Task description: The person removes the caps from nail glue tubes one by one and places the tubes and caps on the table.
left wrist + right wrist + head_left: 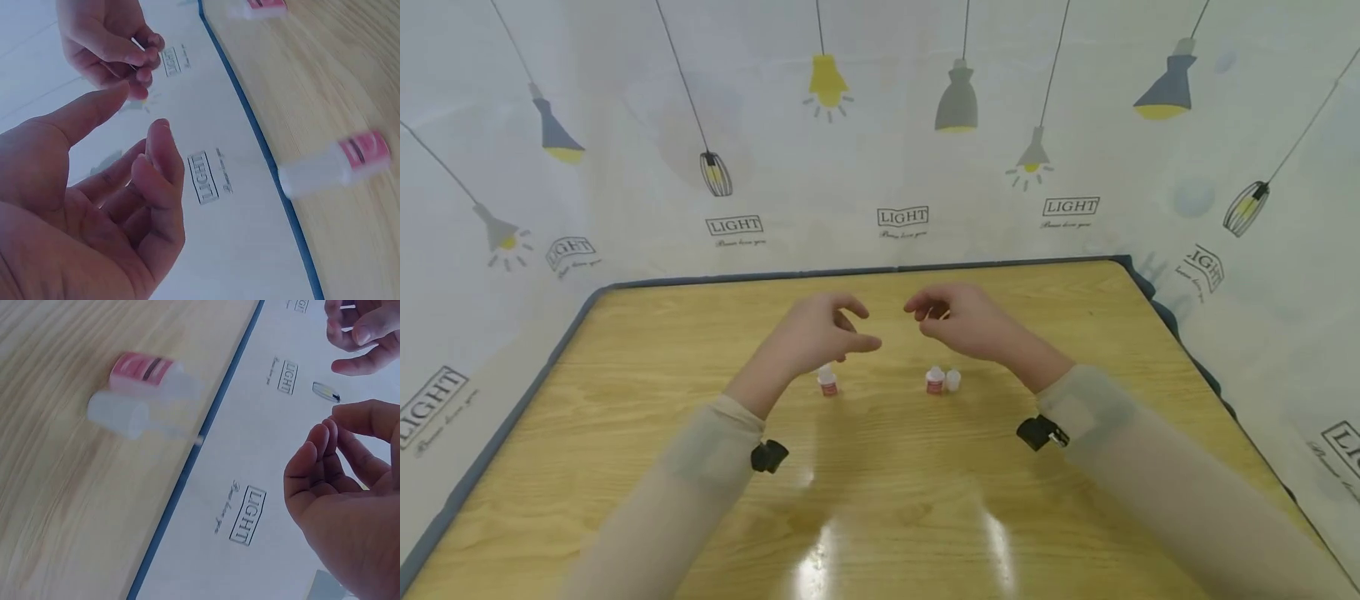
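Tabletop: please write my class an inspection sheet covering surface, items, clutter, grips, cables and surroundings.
Surface: wooden table, light reflections near the front.
Items: left bottle, seemingly capped; right bottle, uncapped, with a white cap beside it.
Clutter: nothing seen.
Grips: left grip raised, fingers loosely bent, empty; right grip raised, fingertips close together, any held item unclear.
Cables: nothing seen.
Surroundings: pale backdrop with printed lamps.

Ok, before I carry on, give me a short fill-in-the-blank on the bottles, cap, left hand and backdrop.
1. Of the left bottle and right bottle, only the ____ one is capped.
2. In the head view, the loose cap sits on the right bottle's ____ side.
3. The left hand holds ____.
4. The boxed word repeated on the backdrop is ____.

Missing words: left; right; nothing; LIGHT.
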Demonstrator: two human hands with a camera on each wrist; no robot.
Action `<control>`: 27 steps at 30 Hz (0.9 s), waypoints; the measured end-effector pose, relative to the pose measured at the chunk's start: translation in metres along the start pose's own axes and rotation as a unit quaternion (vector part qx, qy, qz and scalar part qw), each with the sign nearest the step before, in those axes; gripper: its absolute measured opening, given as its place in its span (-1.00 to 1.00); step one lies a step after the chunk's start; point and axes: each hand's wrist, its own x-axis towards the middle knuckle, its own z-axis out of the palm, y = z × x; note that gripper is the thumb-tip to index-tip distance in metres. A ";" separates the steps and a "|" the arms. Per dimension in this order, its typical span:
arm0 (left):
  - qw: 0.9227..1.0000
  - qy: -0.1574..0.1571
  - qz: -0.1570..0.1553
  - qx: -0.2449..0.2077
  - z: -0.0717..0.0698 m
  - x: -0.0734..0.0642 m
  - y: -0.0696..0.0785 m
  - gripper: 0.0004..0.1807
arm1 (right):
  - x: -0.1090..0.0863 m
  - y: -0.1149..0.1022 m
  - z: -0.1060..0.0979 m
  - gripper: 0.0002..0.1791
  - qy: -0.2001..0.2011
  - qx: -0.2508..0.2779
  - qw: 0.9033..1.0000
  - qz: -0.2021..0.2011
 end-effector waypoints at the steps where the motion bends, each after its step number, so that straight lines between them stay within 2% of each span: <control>1: 1.000 0.000 0.000 0.005 -0.004 -0.001 -0.005 -0.40 | 0.002 -0.003 0.003 -0.66 -0.001 0.005 1.000 -0.003; 4: 1.000 0.000 0.003 0.023 -0.015 -0.006 -0.020 -0.40 | 0.006 -0.010 0.013 -0.70 -0.003 0.019 1.000 -0.010; 9: 0.999 -0.016 0.032 0.029 -0.033 -0.013 -0.049 -0.41 | 0.014 -0.019 0.030 -0.71 -0.010 0.030 0.999 -0.016; 13: 0.999 -0.027 0.037 0.018 -0.039 -0.015 -0.070 -0.38 | 0.022 -0.024 0.043 -0.71 -0.014 0.034 0.999 -0.015; 16: 0.999 -0.048 0.023 -0.003 -0.034 -0.014 -0.082 -0.33 | 0.027 -0.029 0.051 -0.71 -0.015 0.039 0.999 -0.014; 20: 0.996 -0.077 0.002 -0.042 -0.020 -0.009 -0.097 -0.28 | 0.033 -0.033 0.061 -0.72 -0.020 0.048 0.999 -0.013; 27: 0.987 -0.102 -0.035 -0.123 0.006 -0.002 -0.118 -0.32 | 0.039 -0.036 0.074 -0.71 -0.023 0.050 0.998 -0.023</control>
